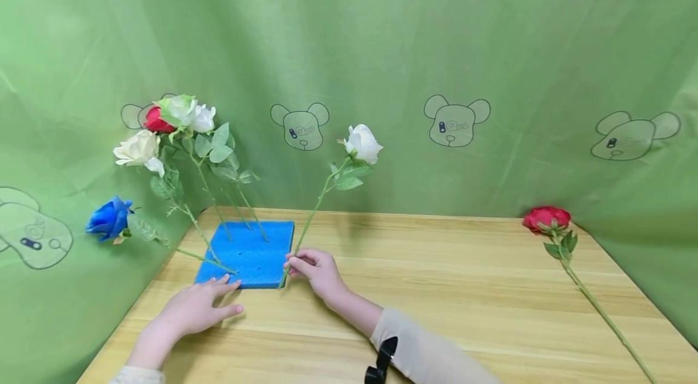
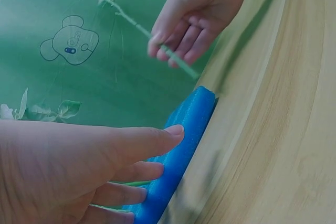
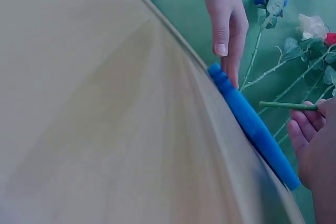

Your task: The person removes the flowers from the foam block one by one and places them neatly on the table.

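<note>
On the table [image 1: 447, 287], towards the left: 1 blue foam block [image 1: 272, 275], lying flat, small holes showing in its top.

Right hand [image 1: 322, 275]: thumb and fingers are pinching the stem of 1 white rose [image 1: 362, 145] low down, just beside the block's front right corner. The rose is leaning up and to the right; its lower stem end is hanging free near the block (both wrist views are showing this end apart from the foam).

Left hand [image 1: 196, 305]: fingers are reaching out nearly straight, tips touching the block's front left edge; the thumb is standing wide of them.

Standing in the block, leaning left: 1 blue rose [image 1: 110, 218], lowest; 1 cream rose [image 1: 137, 149]; 1 red bloom [image 1: 157, 120]; 1 green-white bloom [image 1: 179, 110]; 1 white bloom [image 1: 204, 119]. Leaves are partly hiding the stems.

At the table's right: 1 red rose [image 1: 547, 219], lying well apart, its stem running towards the front.

Behind: 1 green curtain [image 1: 371, 20], hanging in folds, printed with bear heads [image 1: 457, 126].

On the right sleeve [image 1: 431, 347]: 1 black strap [image 1: 384, 357], hanging.
</note>
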Action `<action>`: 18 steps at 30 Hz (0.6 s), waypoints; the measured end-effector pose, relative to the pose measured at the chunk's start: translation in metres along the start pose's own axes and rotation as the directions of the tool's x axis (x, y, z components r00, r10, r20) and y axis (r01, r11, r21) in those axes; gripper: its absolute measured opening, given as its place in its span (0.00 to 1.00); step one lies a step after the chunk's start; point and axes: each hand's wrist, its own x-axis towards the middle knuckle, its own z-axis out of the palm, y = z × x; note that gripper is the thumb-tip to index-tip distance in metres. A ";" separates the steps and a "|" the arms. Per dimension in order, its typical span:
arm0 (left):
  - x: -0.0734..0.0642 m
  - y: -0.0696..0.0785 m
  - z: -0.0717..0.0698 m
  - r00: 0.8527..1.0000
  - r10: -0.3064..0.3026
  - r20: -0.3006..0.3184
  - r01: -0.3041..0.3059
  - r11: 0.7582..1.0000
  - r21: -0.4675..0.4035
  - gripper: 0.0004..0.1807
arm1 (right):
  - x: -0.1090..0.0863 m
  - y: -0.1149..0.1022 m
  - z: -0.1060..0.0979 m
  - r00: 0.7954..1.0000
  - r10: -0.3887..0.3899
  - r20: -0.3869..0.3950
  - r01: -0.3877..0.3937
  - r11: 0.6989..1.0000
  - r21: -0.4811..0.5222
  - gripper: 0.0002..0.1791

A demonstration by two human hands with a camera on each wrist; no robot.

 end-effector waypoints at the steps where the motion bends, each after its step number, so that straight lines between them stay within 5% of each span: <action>1: 0.000 0.000 0.000 1.000 0.001 -0.001 -0.001 1.000 0.000 0.38 | -0.004 -0.001 -0.004 1.000 0.007 0.009 -0.007 1.000 -0.003 0.15; 18: -0.001 0.004 -0.001 1.000 -0.007 -0.001 0.007 1.000 0.003 0.38 | -0.056 -0.018 -0.069 0.989 0.129 0.072 -0.125 0.991 -0.056 0.20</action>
